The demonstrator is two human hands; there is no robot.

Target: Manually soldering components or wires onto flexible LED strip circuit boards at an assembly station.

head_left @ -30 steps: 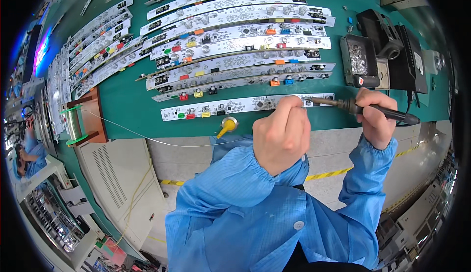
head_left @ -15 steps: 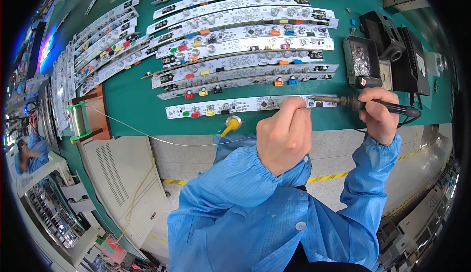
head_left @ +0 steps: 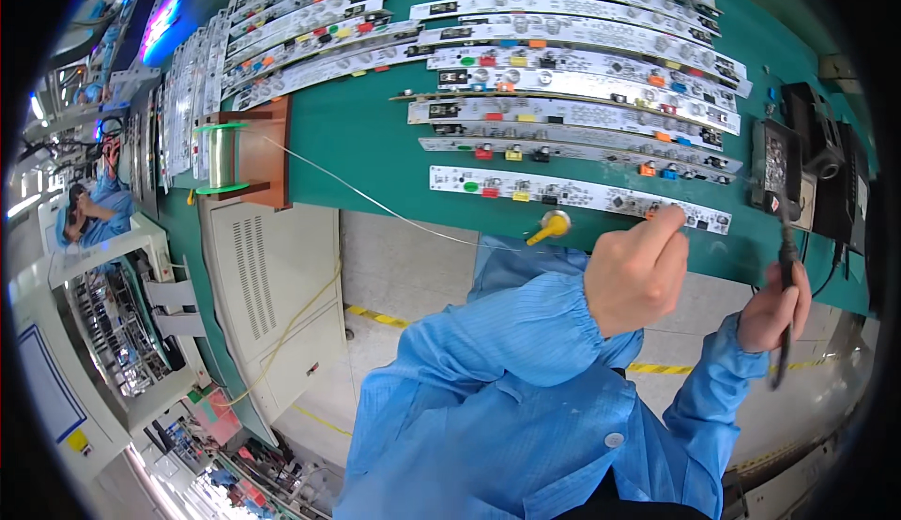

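Gripping blurred soldering iron (head_left: 786, 252) in right hand (head_left: 775, 312) near black tray (head_left: 758, 177). Bunching left hand (head_left: 638, 274) closed over circuit board (head_left: 572, 193) on green bench (head_left: 347, 135), hiding part; cannot tell whether pinching solder wire (head_left: 349, 186), fading toward sleeve (head_left: 554, 309).

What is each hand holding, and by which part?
The right hand holds the soldering iron by its handle; whatever the left hand may hold is hidden.

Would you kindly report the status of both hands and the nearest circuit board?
Left hand pinched at nearest circuit board, hiding part of its edge. Right hand gripping soldering iron, off that board.
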